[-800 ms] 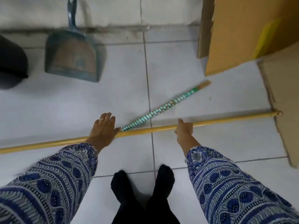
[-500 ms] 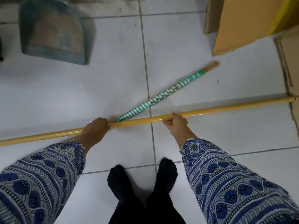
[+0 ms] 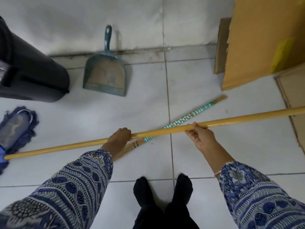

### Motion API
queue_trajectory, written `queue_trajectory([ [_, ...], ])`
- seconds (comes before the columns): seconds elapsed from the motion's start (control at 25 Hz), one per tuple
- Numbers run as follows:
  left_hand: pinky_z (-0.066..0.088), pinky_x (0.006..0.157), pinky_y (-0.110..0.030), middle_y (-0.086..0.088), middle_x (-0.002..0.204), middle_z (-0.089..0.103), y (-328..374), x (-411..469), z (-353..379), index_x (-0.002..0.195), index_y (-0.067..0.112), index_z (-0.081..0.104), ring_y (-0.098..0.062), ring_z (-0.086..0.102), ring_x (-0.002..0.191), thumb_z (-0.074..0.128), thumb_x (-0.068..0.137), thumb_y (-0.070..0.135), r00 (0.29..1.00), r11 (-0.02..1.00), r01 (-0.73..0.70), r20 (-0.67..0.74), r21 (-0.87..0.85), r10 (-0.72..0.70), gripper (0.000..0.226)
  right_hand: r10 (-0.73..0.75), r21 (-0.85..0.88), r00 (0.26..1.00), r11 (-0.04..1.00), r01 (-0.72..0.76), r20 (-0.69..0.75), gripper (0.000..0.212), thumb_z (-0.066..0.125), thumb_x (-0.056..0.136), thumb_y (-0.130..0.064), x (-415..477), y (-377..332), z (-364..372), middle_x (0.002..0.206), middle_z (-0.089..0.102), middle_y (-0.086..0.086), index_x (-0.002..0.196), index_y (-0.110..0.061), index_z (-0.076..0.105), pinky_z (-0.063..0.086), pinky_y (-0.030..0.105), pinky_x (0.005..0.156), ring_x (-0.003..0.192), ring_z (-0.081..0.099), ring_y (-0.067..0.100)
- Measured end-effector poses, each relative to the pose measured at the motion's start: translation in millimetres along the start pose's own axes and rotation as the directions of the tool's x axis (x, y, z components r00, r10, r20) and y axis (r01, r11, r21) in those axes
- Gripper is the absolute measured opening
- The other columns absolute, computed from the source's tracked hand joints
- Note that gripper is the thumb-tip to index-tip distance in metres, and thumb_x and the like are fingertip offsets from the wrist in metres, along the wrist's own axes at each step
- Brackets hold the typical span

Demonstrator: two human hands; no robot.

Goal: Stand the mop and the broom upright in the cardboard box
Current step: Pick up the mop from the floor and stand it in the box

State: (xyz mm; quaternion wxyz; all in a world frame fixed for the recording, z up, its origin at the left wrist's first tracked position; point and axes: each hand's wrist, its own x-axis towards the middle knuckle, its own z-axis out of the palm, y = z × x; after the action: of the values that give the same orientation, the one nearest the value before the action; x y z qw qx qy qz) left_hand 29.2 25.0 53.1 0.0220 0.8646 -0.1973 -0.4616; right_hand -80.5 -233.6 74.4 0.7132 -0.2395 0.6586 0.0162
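The mop has a long yellow handle [image 3: 165, 131] that runs from lower left to the right edge, lifted a little off the tiles. Its blue stringy head [image 3: 16, 129] rests on the floor at the far left. My left hand [image 3: 119, 140] is closed over the handle near its middle. My right hand [image 3: 198, 135] grips it from below, further right. Under the handle the broom [image 3: 184, 119] lies flat on the floor, its stick wrapped in green and white, bristles partly hidden by my left arm. The cardboard box [image 3: 257, 40] stands at the upper right.
A teal dustpan [image 3: 104, 75] leans against the white wall at the back. A black bin [image 3: 28, 70] stands at the upper left. A flat cardboard sheet [image 3: 295, 96] lies on the floor at the right. My two feet in black socks [image 3: 162, 190] stand below the handle.
Both hands have closed on the mop handle and raised it off the floor, its right end higher. The view has tilted up, and the mop head and bin now show at the left.
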Motion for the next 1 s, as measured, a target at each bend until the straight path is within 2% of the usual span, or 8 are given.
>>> queue_trajectory([
  [0.2, 0.03, 0.07, -0.032, 0.002, 0.077, 0.043, 28, -71, -96, 0.075, 0.018, 0.04, -0.02, 0.04, 0.079, 0.037, 0.095, 0.018, 0.996, 0.996, -0.075, -0.061, -0.056, 0.072, 0.02, -0.226, -0.118, 0.971, 0.965, 0.234, 0.076, 0.015, 0.051, 0.091, -0.005, -121, -76, 42, 0.082, 0.06, 0.009, 0.076, -0.008, 0.054, 0.05, 0.043, 0.089, 0.075, 0.06, 0.017],
  [0.36, 0.029, 0.067, -0.031, 0.003, 0.073, 0.045, 72, -136, -174, 0.077, 0.018, 0.042, -0.02, 0.042, 0.074, 0.04, 0.095, 0.02, 0.975, 0.981, -0.176, -0.153, -0.08, 0.163, 0.018, -0.38, -0.162, 0.915, 0.902, 0.399, 0.135, 0.015, 0.054, 0.089, -0.006, -229, -154, 64, 0.081, 0.059, 0.008, 0.075, -0.008, 0.054, 0.053, 0.043, 0.085, 0.074, 0.06, 0.018],
  [0.52, 0.028, 0.059, -0.03, 0.002, 0.066, 0.043, 124, -217, -250, 0.066, 0.018, 0.04, -0.02, 0.042, 0.069, 0.045, 0.092, 0.017, 0.956, 0.953, -0.224, -0.233, -0.202, 0.175, 0.027, -0.535, -0.187, 0.821, 0.802, 0.568, 0.201, 0.006, 0.056, 0.088, -0.008, -354, -224, 75, 0.09, 0.059, 0.013, 0.084, -0.005, 0.056, 0.061, 0.031, 0.062, 0.082, 0.06, 0.024],
  [0.6, 0.031, 0.056, -0.028, 0.005, 0.058, 0.039, 154, -262, -289, 0.056, 0.023, 0.037, -0.021, 0.042, 0.067, 0.046, 0.091, 0.013, 0.941, 0.91, -0.247, -0.306, -0.332, 0.143, 0.038, -0.61, -0.213, 0.755, 0.725, 0.655, 0.241, 0.008, 0.056, 0.088, -0.009, -421, -259, 81, 0.097, 0.058, 0.016, 0.082, -0.005, 0.055, 0.061, 0.034, 0.065, 0.09, 0.06, 0.027],
  [0.68, 0.04, 0.064, -0.034, 0.006, 0.059, 0.044, 182, -315, -327, 0.054, 0.028, 0.037, -0.02, 0.047, 0.07, 0.046, 0.09, 0.01, 0.909, 0.88, -0.309, -0.384, -0.361, 0.162, 0.042, -0.684, -0.212, 0.663, 0.63, 0.747, 0.304, 0.007, 0.057, 0.088, -0.01, -498, -293, 82, 0.1, 0.058, 0.016, 0.085, -0.005, 0.055, 0.059, 0.031, 0.063, 0.088, 0.06, 0.026],
  [0.76, 0.036, 0.065, -0.033, 0.0, 0.066, 0.049, 209, -356, -357, 0.053, 0.025, 0.036, -0.02, 0.049, 0.072, 0.046, 0.089, 0.011, 0.873, 0.893, -0.366, -0.428, -0.262, 0.232, 0.039, -0.744, -0.199, 0.567, 0.533, 0.823, 0.352, 0.005, 0.057, 0.088, -0.01, -567, -322, 80, 0.1, 0.058, 0.013, 0.089, -0.006, 0.056, 0.059, 0.025, 0.053, 0.08, 0.061, 0.023],
  [0.88, 0.033, 0.065, -0.028, 0.0, 0.068, 0.049, 248, -407, -388, 0.058, 0.022, 0.039, -0.019, 0.043, 0.067, 0.046, 0.088, 0.014, 0.815, 0.868, -0.442, -0.506, -0.226, 0.283, 0.032, -0.794, -0.183, 0.459, 0.422, 0.888, 0.399, 0.011, 0.058, 0.087, -0.011, -651, -354, 73, 0.106, 0.061, 0.018, 0.096, -0.004, 0.057, 0.059, 0.033, 0.064, 0.088, 0.062, 0.026],
  [1.0, 0.035, 0.07, -0.028, 0.002, 0.066, 0.047, 290, -449, -404, 0.061, 0.022, 0.042, -0.019, 0.043, 0.072, 0.047, 0.09, 0.013, 0.742, 0.824, -0.519, -0.598, -0.227, 0.303, 0.03, -0.828, -0.166, 0.353, 0.311, 0.936, 0.436, 0.024, 0.058, 0.088, -0.011, -722, -373, 51, 0.117, 0.062, 0.023, 0.108, 0.001, 0.058, 0.055, 0.03, 0.061, 0.095, 0.062, 0.029],
])
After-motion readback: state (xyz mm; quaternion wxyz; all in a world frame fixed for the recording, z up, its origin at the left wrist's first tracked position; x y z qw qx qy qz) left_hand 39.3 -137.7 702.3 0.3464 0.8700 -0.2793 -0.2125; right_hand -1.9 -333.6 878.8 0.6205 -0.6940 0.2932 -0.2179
